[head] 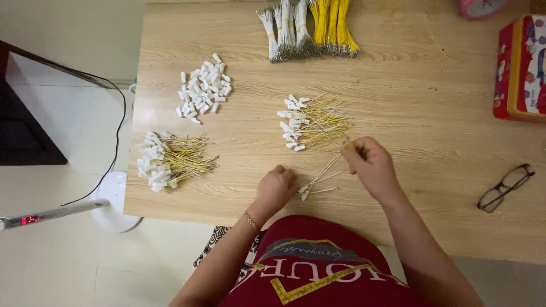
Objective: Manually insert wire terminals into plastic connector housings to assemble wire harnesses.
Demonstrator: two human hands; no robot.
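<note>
My left hand [277,187] rests on the wooden table [409,108] with its fingers curled, touching the white ends of a few thin yellow-and-white wires [318,181] lying by it. My right hand [369,165] is pinched on a thin yellow wire [348,142] at the edge of a pile of wires with white connectors [310,124]. A second pile of finished wires [170,160] lies at the left front. A heap of loose white connectors [203,89] sits behind it.
Bundles of white and yellow wires [310,28] lie at the far edge. A red box [520,68] stands at the right, black glasses [505,186] at the right front. A fan base [116,199] and cable are on the floor to the left.
</note>
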